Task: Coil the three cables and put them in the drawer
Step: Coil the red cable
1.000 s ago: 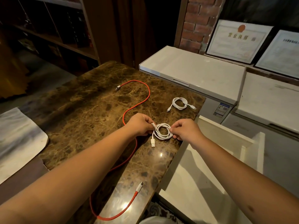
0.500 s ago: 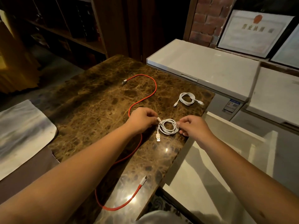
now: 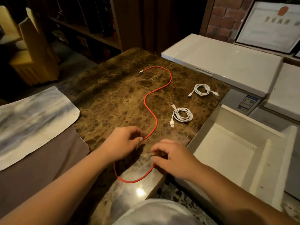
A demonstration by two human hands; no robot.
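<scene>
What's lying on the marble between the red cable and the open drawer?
In the head view, two coiled white cables: the nearer one and the farther one, both on the brown marble countertop, right of the uncoiled red cable and left of the open white drawer.

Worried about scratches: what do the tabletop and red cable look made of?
Tabletop: polished brown marble or a look-alike, veined, mirroring a lamp glare. Red cable: matte flexible jacket, perhaps rubber or braid; too fine to tell.

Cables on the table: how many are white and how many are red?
White cables: 2, the nearer coil and the farther coil
Red cables: 1, uncoiled
Total: 3
</scene>
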